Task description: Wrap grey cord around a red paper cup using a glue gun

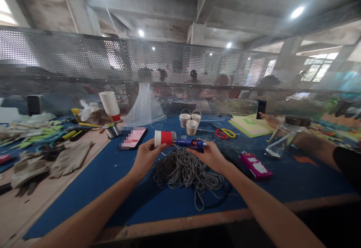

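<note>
My left hand (pixel 146 158) is closed around a red and white paper cup (pixel 163 138), which lies on its side in the air. In my right hand (pixel 211 155) is a blue glue gun (pixel 189 142), its nozzle pointing left at the cup's right end. I cannot tell whether the nozzle touches the cup. Below both hands a loose heap of grey cord (pixel 188 169) lies on the blue table mat (pixel 113 188). Beyond the glue gun stand three small handled cups (pixel 191 127) close together.
Scissors (pixel 225 133), coloured paper (pixel 252 125), a purple box-like item (pixel 256 166) and a glass jar (pixel 282 139) are on the right, where another person's arm (pixel 313 150) reaches in. On the left are a phone (pixel 133 138), a wire spool (pixel 112 130), stacked cups (pixel 109 104) and gloves (pixel 70 159).
</note>
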`<act>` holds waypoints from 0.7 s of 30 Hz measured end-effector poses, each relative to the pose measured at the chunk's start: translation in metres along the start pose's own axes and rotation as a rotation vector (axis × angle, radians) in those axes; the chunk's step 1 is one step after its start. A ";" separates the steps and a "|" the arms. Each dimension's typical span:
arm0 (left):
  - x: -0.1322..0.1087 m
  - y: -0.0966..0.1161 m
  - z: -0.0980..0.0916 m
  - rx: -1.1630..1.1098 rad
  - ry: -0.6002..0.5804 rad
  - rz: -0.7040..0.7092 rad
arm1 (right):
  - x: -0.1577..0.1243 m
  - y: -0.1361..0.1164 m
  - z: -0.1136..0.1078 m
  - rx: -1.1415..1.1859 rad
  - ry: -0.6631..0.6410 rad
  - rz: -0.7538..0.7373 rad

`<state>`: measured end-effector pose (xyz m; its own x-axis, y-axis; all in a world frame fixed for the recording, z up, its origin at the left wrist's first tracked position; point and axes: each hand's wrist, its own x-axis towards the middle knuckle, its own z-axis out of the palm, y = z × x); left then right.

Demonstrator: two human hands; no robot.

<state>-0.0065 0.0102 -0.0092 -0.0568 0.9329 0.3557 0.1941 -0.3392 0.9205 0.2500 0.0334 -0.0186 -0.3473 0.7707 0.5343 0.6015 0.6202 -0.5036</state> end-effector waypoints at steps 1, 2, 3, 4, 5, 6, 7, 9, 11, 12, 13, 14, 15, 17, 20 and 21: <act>0.000 -0.001 0.000 0.001 0.001 -0.003 | 0.000 -0.001 0.000 -0.005 -0.001 0.000; 0.000 -0.001 0.000 -0.001 0.001 -0.006 | 0.000 -0.002 -0.001 -0.013 -0.004 -0.002; 0.000 -0.001 0.000 -0.004 0.000 -0.007 | 0.000 -0.002 -0.001 -0.024 -0.008 -0.004; 0.001 -0.002 0.000 -0.008 0.000 -0.008 | 0.000 -0.003 -0.002 -0.038 -0.012 -0.004; 0.001 -0.002 0.000 -0.013 -0.002 -0.009 | 0.000 -0.004 -0.002 -0.051 -0.016 -0.003; 0.001 -0.001 0.000 -0.018 -0.002 -0.009 | 0.000 -0.004 -0.003 -0.059 -0.017 -0.001; 0.000 -0.001 0.000 -0.022 -0.003 -0.010 | 0.000 -0.005 -0.003 -0.061 -0.017 0.000; 0.000 -0.001 0.000 -0.030 -0.001 -0.013 | 0.000 -0.005 -0.003 -0.055 -0.017 -0.005; 0.000 -0.001 -0.001 -0.040 -0.004 -0.014 | 0.000 -0.005 -0.003 -0.049 -0.019 -0.015; 0.000 -0.001 -0.001 -0.046 -0.007 -0.016 | 0.000 -0.005 -0.003 -0.051 -0.020 -0.019; 0.000 -0.001 -0.001 -0.051 -0.010 -0.018 | 0.000 -0.006 -0.003 -0.056 -0.022 -0.020; 0.001 -0.002 -0.001 -0.054 -0.010 -0.019 | 0.000 -0.006 -0.003 -0.062 -0.025 -0.020; 0.001 -0.002 -0.001 -0.056 -0.008 -0.020 | 0.000 -0.006 -0.003 -0.068 -0.030 -0.019; 0.001 -0.003 -0.001 -0.060 -0.003 -0.021 | 0.000 -0.006 -0.004 -0.082 -0.042 -0.018; 0.001 -0.002 -0.001 -0.066 -0.002 -0.024 | 0.000 -0.006 -0.004 -0.089 -0.050 -0.020; 0.000 -0.002 -0.001 -0.066 -0.004 -0.026 | 0.000 -0.006 -0.004 -0.087 -0.050 -0.020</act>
<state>-0.0077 0.0110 -0.0106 -0.0571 0.9418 0.3312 0.1273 -0.3222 0.9381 0.2493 0.0291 -0.0123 -0.3944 0.7659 0.5078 0.6534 0.6223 -0.4310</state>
